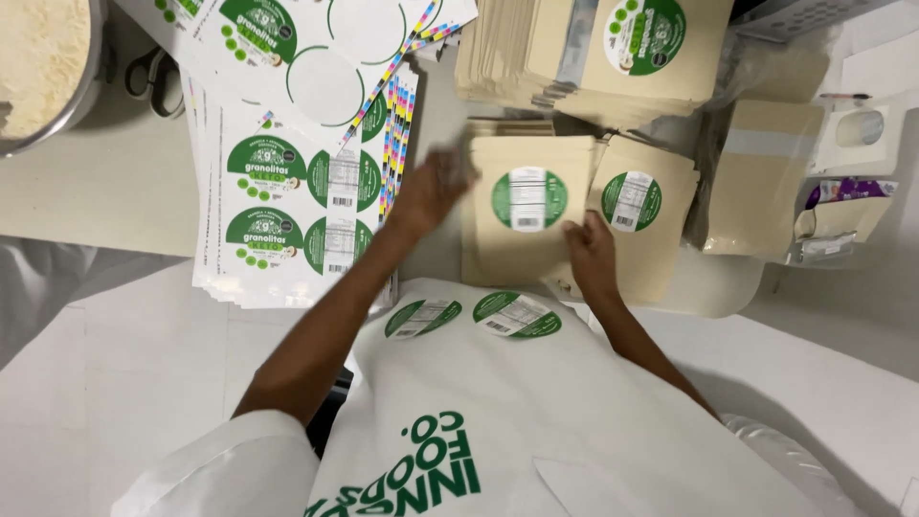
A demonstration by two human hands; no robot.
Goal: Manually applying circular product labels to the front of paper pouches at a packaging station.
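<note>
From the head camera: the kraft pouch lies dead centre on the table, its round green label facing up. The left hand, blurred at nine o'clock of it, lies on the left edge; its grip I cannot tell. The right hand, at five o'clock, pinches the lower right corner. Sticker sheets lie further toward nine o'clock.

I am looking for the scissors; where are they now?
In the head view, the scissors lie at the upper left of the table, between the metal bowl and the sticker sheets.
</note>
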